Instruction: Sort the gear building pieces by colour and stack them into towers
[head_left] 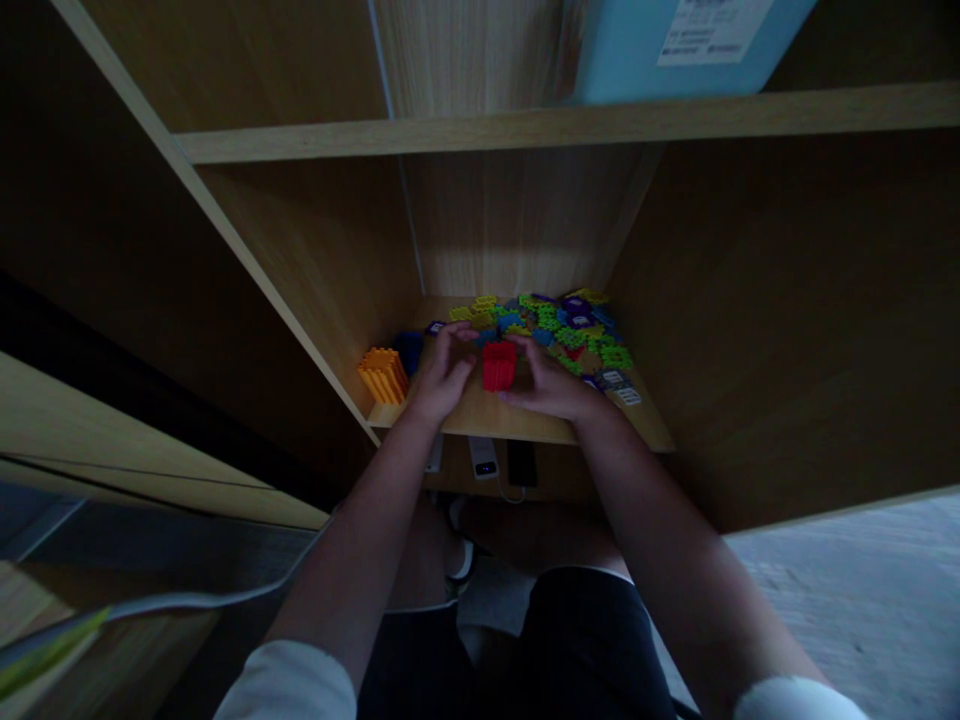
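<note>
A red ridged block (499, 367), apparently a stack of notched toy pieces, stands on the shelf board between my hands. My right hand (546, 384) is at its right side, with a finger at the back corner and the thumb at the front corner. To the left, my left hand (444, 380) has its fingers apart, with a small gap to the red block. An orange ridged stack (383, 376) stands at the left edge, and a dark blue stack (409, 350) is partly hidden behind it. Loose interlocking pieces (551, 325) in green, yellow, blue and purple spread over the back and right.
Wooden side walls and an upper shelf edge (525, 130) enclose the compartment. A light blue box (675, 60) sits on the upper shelf. Below are a white device (484, 457) with a cable and a dark phone-like device (522, 463). Several printed labels or cards (622, 388) lie at right.
</note>
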